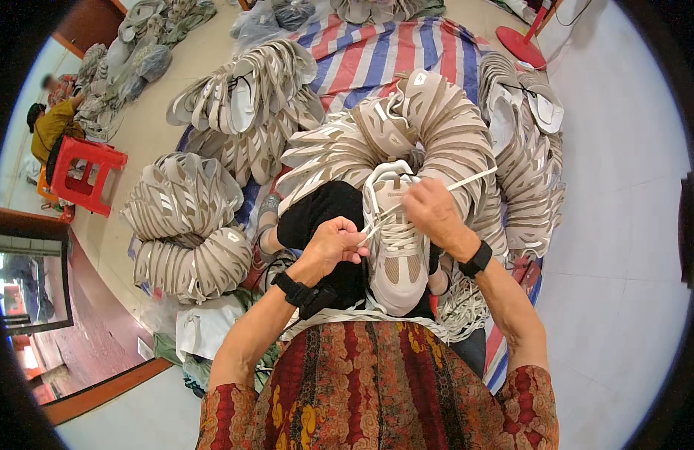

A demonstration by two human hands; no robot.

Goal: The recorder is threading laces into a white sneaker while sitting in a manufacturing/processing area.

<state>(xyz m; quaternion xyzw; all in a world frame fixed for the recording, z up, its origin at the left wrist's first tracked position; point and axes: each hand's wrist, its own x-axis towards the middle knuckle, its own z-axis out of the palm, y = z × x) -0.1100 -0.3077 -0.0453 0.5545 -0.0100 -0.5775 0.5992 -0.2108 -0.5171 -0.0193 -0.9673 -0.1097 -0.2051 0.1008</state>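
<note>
A beige sneaker upper [401, 271] with a tan mesh toe lies between my knees, toe toward me. Off-white shoelace [473, 180] runs in crossing rows over its tongue. At the shoe's left edge, my left hand [336, 244] pinches a length of the lace between thumb and fingers. Over the upper eyelets, my right hand [435, 213] is closed on the lace, one end sticking out to the upper right. The right fingertips are partly hidden behind the hand.
Rows of nested shoe uppers [453, 124] curve just beyond the shoe, with more stacks [183, 199] at left and right. Loose laces [461, 311] lie by my right thigh. A striped tarpaulin [395, 56] covers the floor. A red stool [90, 166] and a seated person [53, 133] are far left.
</note>
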